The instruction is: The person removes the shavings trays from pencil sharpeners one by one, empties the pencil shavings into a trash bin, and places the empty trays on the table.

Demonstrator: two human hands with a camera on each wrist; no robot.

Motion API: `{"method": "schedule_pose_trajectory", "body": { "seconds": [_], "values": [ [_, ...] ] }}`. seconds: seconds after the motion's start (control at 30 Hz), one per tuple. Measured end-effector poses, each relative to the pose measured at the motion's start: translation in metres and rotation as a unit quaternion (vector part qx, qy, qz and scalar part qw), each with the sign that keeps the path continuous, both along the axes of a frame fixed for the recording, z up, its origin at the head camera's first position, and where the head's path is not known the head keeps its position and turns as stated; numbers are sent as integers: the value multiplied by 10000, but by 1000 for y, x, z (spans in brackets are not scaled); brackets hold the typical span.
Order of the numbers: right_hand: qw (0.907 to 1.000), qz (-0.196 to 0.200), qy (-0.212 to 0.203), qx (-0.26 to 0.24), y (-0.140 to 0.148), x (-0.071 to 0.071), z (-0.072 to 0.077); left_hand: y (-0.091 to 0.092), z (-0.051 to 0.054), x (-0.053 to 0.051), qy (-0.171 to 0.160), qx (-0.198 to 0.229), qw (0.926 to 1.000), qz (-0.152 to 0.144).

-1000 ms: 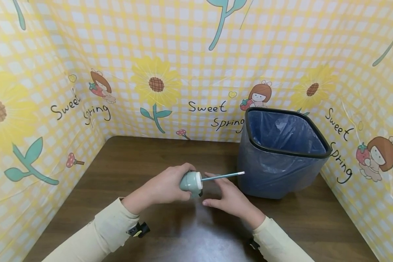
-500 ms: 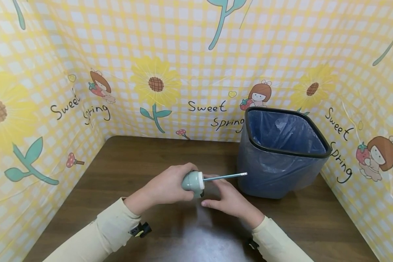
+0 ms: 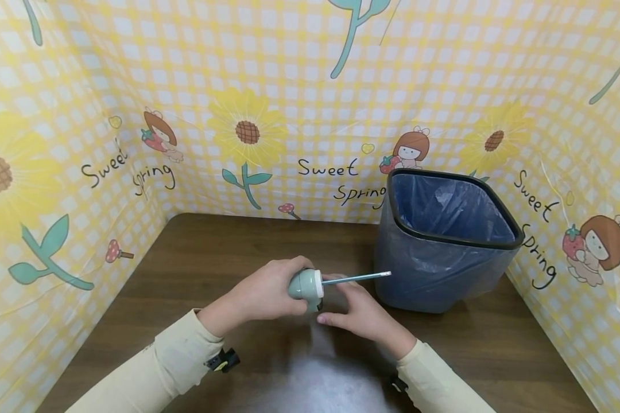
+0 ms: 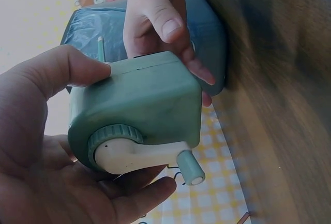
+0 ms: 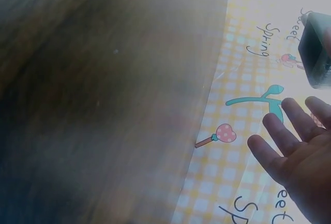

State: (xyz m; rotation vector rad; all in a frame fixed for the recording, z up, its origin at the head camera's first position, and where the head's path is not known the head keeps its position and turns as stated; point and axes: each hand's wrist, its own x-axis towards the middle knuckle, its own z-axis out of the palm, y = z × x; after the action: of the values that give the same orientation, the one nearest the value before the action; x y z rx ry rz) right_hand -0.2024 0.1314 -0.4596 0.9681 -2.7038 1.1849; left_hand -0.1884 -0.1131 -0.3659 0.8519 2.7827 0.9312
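My left hand (image 3: 268, 291) grips a green hand-crank pencil sharpener (image 3: 303, 287) above the table, its white-ringed opening facing right. A blue-green pencil (image 3: 359, 278) sticks out of that opening toward the right. In the left wrist view, my left thumb presses on top of the sharpener (image 4: 150, 89), with fingers beneath it; the white crank arm (image 4: 142, 157) and green knob face the camera. My right hand (image 3: 364, 312) is beside the opening, fingers loosely extended, partly behind the pencil. In the right wrist view, the right hand's fingers (image 5: 282, 136) are spread. Whether it touches the sharpener, I cannot tell.
A blue bin (image 3: 434, 275) with a dark rim and a clear plastic liner stands at the right back of the brown wooden table (image 3: 217, 241). Yellow checked cloth (image 3: 310, 115) with sunflower prints encloses the back and both sides.
My left hand, with the sharpener and pencil, has shifted slightly right, closer to the right hand. In the last half second it has barely moved. The right hand stays nearly in place.
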Motion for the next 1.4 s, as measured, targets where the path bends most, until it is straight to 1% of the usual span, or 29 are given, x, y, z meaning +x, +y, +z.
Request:
{"method": "schedule_pose_trajectory", "body": {
  "seconds": [0.2, 0.43, 0.77, 1.03, 1.23, 1.4],
  "values": [
    [9998, 65, -99, -142, -1, 0, 2, 0, -1, -2, 37, 0, 10000, -16],
    [9995, 166, 122, -234, -2, -3, 0, 0, 0, -3, 103, 36, 9999, -52],
    [9986, 124, 156, -495, -6, -2, -1, 0, 0, 0, -26, 77, 9999, -59],
    [9971, 198, 268, -687, -5, 0, -2, 0, -1, 1, 26, 80, 9999, -117],
    [9957, 281, 95, -879, -4, 2, -1, 0, -2, 2, 22, 131, 9997, -207],
    [9953, 243, -27, -938, -4, 4, 0, 0, -3, 2, 71, 150, 9995, -274]
  ]
}}
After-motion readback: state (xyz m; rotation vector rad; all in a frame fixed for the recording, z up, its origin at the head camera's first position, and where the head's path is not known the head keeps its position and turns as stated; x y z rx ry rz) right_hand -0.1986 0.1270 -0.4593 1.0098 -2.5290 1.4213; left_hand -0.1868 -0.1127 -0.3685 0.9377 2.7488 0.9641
